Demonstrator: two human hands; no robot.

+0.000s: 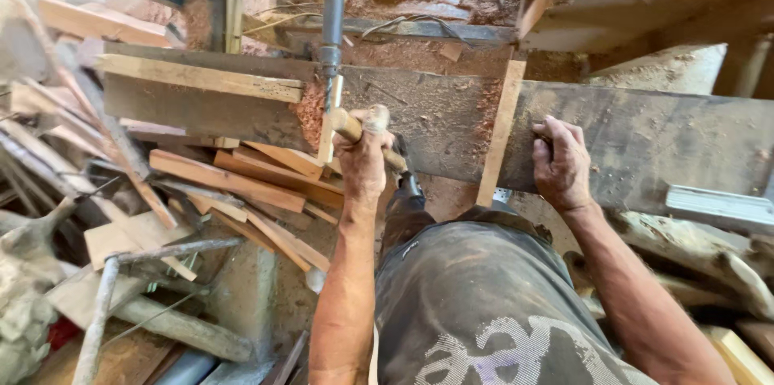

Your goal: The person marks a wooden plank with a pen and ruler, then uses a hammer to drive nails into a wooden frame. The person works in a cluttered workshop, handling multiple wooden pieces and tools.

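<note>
My left hand (362, 158) is shut on a wooden handle (393, 159) that sticks out sideways below a dark metal rod (333, 10) with a pale blade-like piece at its lower end. My right hand (560, 161) rests flat with fingers curled on the near edge of a wide, dusty grey plank (653, 139). A narrow light wood strip (500, 131) stands upright against the plank between my hands. Reddish sawdust covers the plank and the bench behind it.
A heap of offcut wooden slats (230, 179) lies at the left, with a long pale board (201, 77) above it. Branches and a metal pipe (101, 312) lie on the floor at lower left. A metal bracket (717, 203) sits at the right.
</note>
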